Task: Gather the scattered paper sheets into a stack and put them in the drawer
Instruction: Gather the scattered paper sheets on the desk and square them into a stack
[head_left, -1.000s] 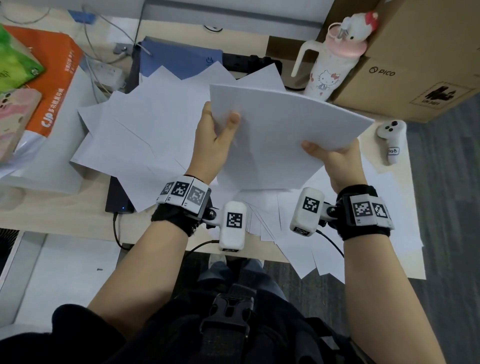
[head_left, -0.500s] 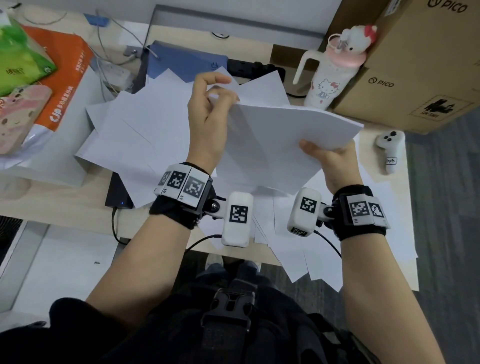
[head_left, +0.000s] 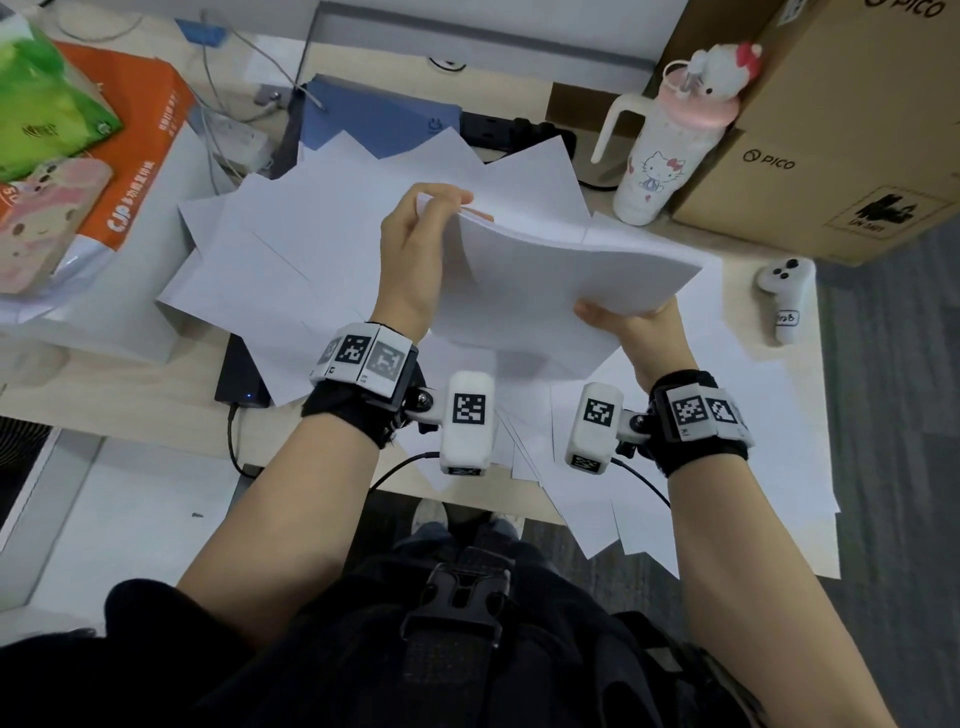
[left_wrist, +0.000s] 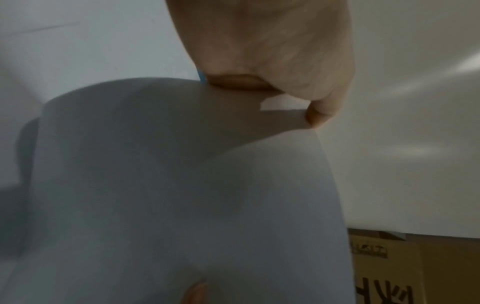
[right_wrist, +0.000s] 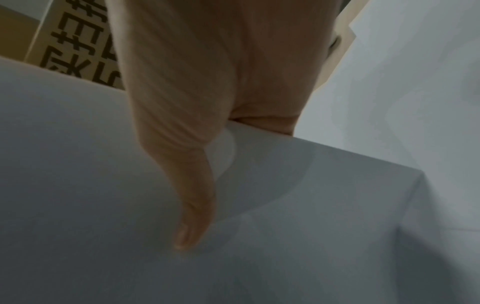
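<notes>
A stack of white paper sheets (head_left: 550, 280) is held above the desk between both hands. My left hand (head_left: 415, 249) pinches its far left corner, fingers curled over the top edge. My right hand (head_left: 634, 327) grips the near right edge, thumb on top. In the left wrist view the left hand (left_wrist: 272, 67) pinches the stack (left_wrist: 182, 195) at its corner. In the right wrist view the right hand (right_wrist: 197, 123) lies with its thumb across the stack (right_wrist: 285, 205). Several loose sheets (head_left: 291, 260) lie spread over the desk beneath and hang over its near edge. No drawer is in view.
A cartoon-cat bottle (head_left: 670, 140) and a cardboard box (head_left: 852, 130) stand at the back right. A white controller (head_left: 784, 296) lies at the right. An orange bag (head_left: 130, 171) and green pack (head_left: 47, 119) sit at the left. A blue folder (head_left: 384, 119) is at the back.
My left hand moved from the stack's left side up to its far corner and now pinches it there. The stack has tilted and bent. The right hand kept its grip.
</notes>
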